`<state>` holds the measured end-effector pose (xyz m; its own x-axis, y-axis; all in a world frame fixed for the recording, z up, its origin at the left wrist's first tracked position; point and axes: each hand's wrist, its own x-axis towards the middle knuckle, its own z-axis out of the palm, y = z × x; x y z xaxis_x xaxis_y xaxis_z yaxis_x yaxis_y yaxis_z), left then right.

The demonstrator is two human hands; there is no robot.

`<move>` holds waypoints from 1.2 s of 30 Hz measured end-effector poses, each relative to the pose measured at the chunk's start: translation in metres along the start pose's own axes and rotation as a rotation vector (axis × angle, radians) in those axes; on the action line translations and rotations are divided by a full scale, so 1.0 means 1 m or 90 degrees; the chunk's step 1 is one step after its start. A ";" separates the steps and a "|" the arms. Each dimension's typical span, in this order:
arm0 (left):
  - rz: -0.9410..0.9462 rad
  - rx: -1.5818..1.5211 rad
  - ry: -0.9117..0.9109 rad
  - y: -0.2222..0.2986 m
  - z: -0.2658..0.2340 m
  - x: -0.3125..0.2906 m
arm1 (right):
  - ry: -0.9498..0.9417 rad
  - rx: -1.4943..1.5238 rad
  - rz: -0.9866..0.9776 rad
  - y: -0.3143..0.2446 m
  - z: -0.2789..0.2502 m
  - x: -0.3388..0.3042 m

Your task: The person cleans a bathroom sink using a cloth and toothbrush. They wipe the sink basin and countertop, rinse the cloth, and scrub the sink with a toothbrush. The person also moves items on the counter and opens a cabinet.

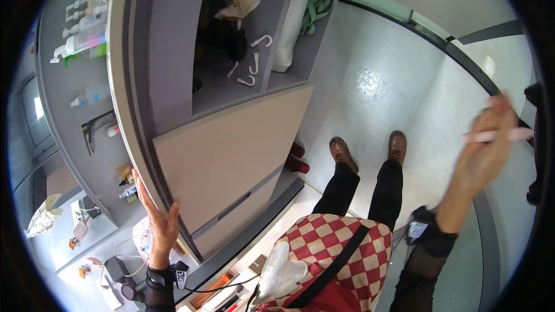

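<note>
My left hand (162,228) rests at the light-coloured edge of a counter (124,110). Its fingers are stretched along the edge and the thumb stands apart on the cabinet side. On the right, my right hand (483,150) is raised and smeared by motion. Its fingers are closed around a slim pale pink stick-like thing (523,133), whose exact kind I cannot make out. A beige cabinet door (231,156) hangs under the counter, beside an open grey compartment (225,95) with several white hooks (254,63) in it.
Pump bottles (87,40) and a black faucet (95,130) stand on the counter. A white bag (291,29) and green straps (317,11) fill a narrow slot. A dark rail (439,40) edges the glossy floor (370,81). Red shoes (298,164) lie by the cabinet.
</note>
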<state>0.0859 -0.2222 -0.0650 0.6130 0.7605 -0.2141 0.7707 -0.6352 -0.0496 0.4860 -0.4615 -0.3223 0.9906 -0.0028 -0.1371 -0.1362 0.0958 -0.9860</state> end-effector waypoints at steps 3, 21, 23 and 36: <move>-0.051 -0.013 -0.002 -0.003 0.001 -0.004 | -0.192 0.136 0.242 0.045 0.034 -0.079; 0.139 -0.092 -0.017 0.031 -0.023 0.031 | -0.696 0.286 0.659 -0.010 0.093 -0.339; 0.177 -0.120 0.030 0.036 -0.019 0.031 | -0.729 0.234 0.698 -0.022 0.084 -0.361; 0.127 -0.108 0.011 0.027 -0.003 0.052 | -0.471 0.516 1.120 0.024 0.104 -0.436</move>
<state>0.1390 -0.1993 -0.0745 0.7577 0.6257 -0.1858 0.6515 -0.7422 0.1572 0.0521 -0.3546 -0.2766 -0.3139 0.8525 -0.4181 -0.9029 -0.1318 0.4092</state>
